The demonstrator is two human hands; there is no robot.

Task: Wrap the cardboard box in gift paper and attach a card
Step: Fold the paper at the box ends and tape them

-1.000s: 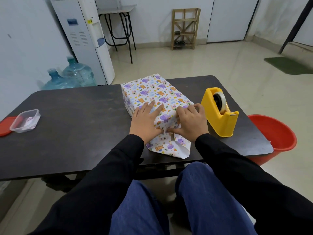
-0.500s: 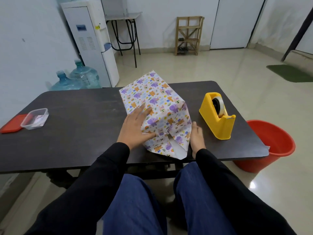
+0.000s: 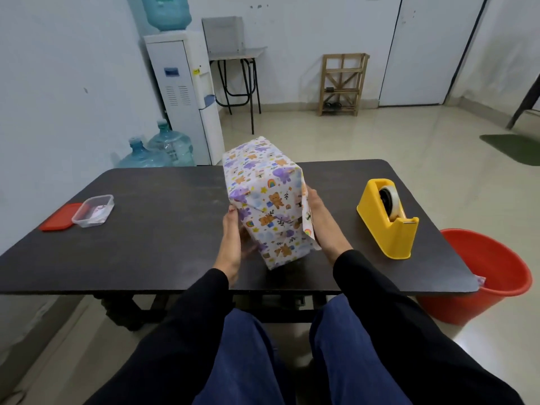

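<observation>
From the head camera, you have the box (image 3: 263,200) stood up on end near the middle of the tabletop (image 3: 175,229), tilted. Your two hands are apart and pressed against its opposite sides: the left hand (image 3: 233,238) lies along the left side with its thumb at the near edge, and the right hand (image 3: 321,226) lies flat along the right side. The gift paper (image 3: 257,159) covers every face you can see, and the near face shows folded seams, so the wrapping looks mostly done. On the right side, by your right palm, a paper flap (image 3: 307,226) stands loose with its white underside showing; I judge that end is folded but not taped down. The far end and the underside are hidden from you here. The tape dispenser (image 3: 385,220) sits to the right, near the box but not touching it. No card shows on the box. Over at the left a clear tub (image 3: 93,210) lies beside a red lid (image 3: 57,220); something small and pale is inside, too small to name. Left to do, as I judge it: secure the loose flap, check the hidden end, then attach the card.
</observation>
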